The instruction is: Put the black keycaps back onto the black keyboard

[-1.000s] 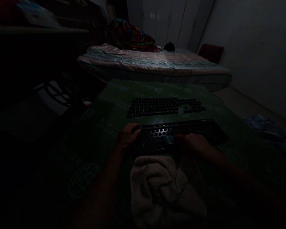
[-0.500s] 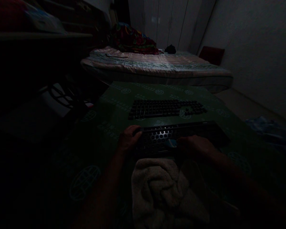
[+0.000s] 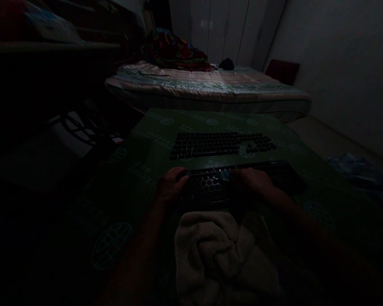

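Note:
A dark keyboard body [image 3: 207,194] with rows of bare key holes lies across the green table in dim light. At its left end my left hand [image 3: 171,183] is closed, the thumb on top of the edge. My right hand [image 3: 250,180] is closed over the middle of the body, by its far edge. From its fingertips a small light-blue piece [image 3: 222,175] sticks out to the left; its kind is too dark to make out. Behind the body lie many loose black keycaps [image 3: 207,143], laid out in keyboard order. A crumpled pale cloth [image 3: 223,255] lies in front.
The green table covering [image 3: 140,144] has white globe prints. Beyond it stands a bed [image 3: 210,87] with a red patterned blanket [image 3: 175,51]. At the left is a dark shelf [image 3: 57,46]; blue clothing [image 3: 354,172] lies on the right.
My right hand has moved away from me and slightly left, taking the light-blue piece toward the body's far edge. My left hand keeps its place on the left end.

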`<state>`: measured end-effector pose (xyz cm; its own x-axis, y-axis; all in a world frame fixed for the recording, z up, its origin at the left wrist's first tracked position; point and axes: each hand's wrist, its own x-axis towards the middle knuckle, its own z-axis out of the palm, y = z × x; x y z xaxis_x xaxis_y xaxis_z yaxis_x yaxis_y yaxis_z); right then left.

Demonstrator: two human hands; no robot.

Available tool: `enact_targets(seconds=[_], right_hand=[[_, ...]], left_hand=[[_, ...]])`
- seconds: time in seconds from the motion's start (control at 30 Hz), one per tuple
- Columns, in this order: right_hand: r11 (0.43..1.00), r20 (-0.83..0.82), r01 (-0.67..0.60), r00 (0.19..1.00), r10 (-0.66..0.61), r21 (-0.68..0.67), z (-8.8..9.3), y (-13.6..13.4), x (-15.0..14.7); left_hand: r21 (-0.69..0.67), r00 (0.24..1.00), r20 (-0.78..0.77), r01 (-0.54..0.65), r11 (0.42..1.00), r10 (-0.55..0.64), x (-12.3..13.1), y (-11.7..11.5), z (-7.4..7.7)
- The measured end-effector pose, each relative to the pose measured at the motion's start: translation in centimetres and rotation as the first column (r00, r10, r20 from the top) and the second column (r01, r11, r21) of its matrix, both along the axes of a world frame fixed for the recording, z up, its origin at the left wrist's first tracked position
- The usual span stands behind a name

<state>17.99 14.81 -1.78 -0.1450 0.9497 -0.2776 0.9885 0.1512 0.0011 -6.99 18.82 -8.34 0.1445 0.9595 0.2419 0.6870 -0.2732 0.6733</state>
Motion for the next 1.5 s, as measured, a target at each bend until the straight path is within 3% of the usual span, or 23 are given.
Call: enact_targets(seconds=[0.3,0.53,0.73,1.0,1.3,1.5], right_hand=[[0.997,0.048,0.049,0.998,-0.046,-0.066,0.7,-2.0,-0.4],[0.991,0.0,0.06,0.998,-0.06,-0.12,1.0,-2.2,1.7],[0.974,-0.193,0.224,0.958,-0.215,0.029,1.1,-2.0,4.0],[0.977,-0.284,0.206,0.941,-0.184,0.049,0.2,-0.9,4.1],[0.994,-0.075,0.106,0.992,-0.104,0.02,0.6,0.2,1.0],[1.0,0.045,-0.003,0.999,0.003,-0.004,0.5,0.2,1.1]], left_hand=[[0.016,1.0,0.019,-0.004,1.0,0.004,0.1,0.1,-0.3],[0.025,1.0,0.005,0.0,1.0,0.0,0.0,0.2,-0.7],[0.041,1.0,-0.001,0.014,0.999,-0.014,-0.1,0.3,-0.7],[0.023,1.0,0.0,0.002,1.0,-0.002,0.0,0.2,-0.5],[0.022,1.0,-0.004,0.0,1.0,0.0,0.0,0.1,-0.4],[0.015,1.0,-0.006,0.007,1.0,-0.007,0.0,0.3,-0.4]])
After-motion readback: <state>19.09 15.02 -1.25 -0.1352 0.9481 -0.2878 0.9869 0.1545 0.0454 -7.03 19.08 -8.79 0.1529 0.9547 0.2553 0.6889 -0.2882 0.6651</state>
